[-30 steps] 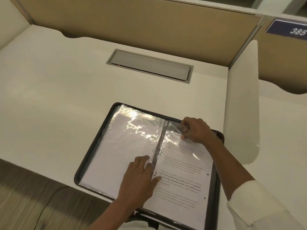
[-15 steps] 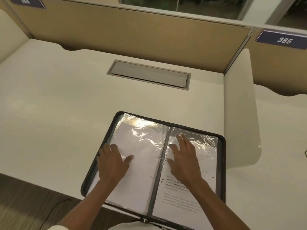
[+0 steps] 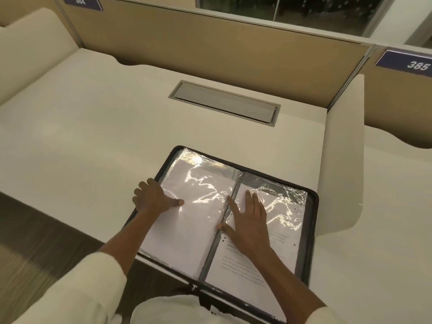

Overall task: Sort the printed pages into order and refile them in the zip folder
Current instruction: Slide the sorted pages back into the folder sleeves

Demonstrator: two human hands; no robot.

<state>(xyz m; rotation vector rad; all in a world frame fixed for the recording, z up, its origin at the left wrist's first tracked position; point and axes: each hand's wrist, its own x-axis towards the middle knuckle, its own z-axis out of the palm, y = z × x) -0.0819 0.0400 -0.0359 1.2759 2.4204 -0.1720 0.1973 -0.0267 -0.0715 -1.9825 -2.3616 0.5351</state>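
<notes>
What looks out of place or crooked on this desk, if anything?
The zip folder lies askew to the desk edge, and its near end overhangs that edge toward the person. Its plastic sleeves are crinkled near the top. Nothing looks spilled or torn.

Left hand [image 3: 152,197] fingertips hidden at zip folder [image 3: 312,230] left edge. Right page [image 3: 247,274] text too blurred to read; right hand [image 3: 249,226] covers its middle.

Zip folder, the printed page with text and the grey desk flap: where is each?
zip folder [image 3: 311,230], head view, black right rim.
printed page [image 3: 231,274], head view, lower lines of text.
grey desk flap [image 3: 224,100], head view, middle of the lid.
</notes>
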